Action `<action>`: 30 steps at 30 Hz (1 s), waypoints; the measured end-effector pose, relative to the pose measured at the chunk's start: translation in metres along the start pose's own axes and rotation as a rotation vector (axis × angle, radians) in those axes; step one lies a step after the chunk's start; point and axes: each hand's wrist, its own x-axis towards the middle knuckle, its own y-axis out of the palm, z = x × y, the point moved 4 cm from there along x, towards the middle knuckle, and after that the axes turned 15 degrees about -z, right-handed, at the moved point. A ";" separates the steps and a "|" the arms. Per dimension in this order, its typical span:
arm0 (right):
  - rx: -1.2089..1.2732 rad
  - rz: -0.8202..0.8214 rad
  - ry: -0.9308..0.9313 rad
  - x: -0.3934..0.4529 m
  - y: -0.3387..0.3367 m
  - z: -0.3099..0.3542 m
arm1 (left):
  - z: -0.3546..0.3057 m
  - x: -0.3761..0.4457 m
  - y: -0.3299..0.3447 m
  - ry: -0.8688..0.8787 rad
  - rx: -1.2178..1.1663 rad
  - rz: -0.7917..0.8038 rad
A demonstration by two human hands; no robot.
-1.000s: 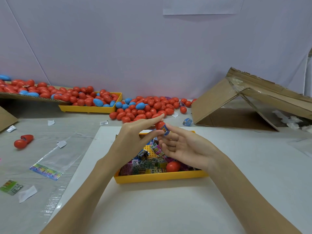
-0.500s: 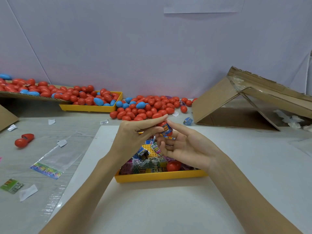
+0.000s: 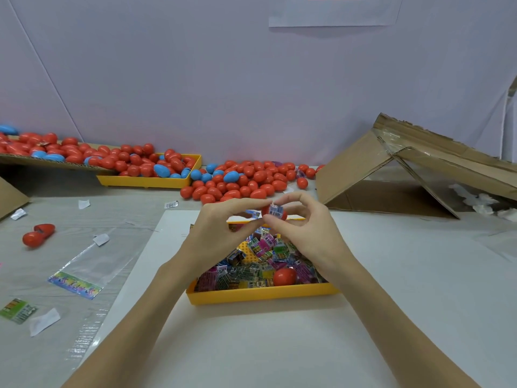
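Note:
Both hands meet above the yellow tray point(image 3: 263, 296) at the middle of the white board. My left hand point(image 3: 221, 233) and my right hand point(image 3: 307, 233) pinch a red plastic egg point(image 3: 279, 215) between thumbs and fingertips. A small printed packet point(image 3: 276, 210) sticks out of the egg at its top. The tray below holds several small colourful packets point(image 3: 260, 261) and one closed red egg point(image 3: 284, 276) near its front right.
A heap of red and blue eggs point(image 3: 240, 183) lies at the back, partly in a second yellow tray point(image 3: 145, 182). An opened cardboard box point(image 3: 405, 175) lies on its side at right. At left lie an open red egg point(image 3: 37, 235), a clear bag point(image 3: 84, 268) and paper scraps.
My right hand has turned from palm-up and open to fingers curled down over the egg. Both hands have closed in on the egg and packet, staying above the tray.

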 end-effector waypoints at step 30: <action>-0.910 -0.769 -0.644 0.117 -0.131 0.051 | 0.029 -0.007 0.005 0.100 0.335 0.200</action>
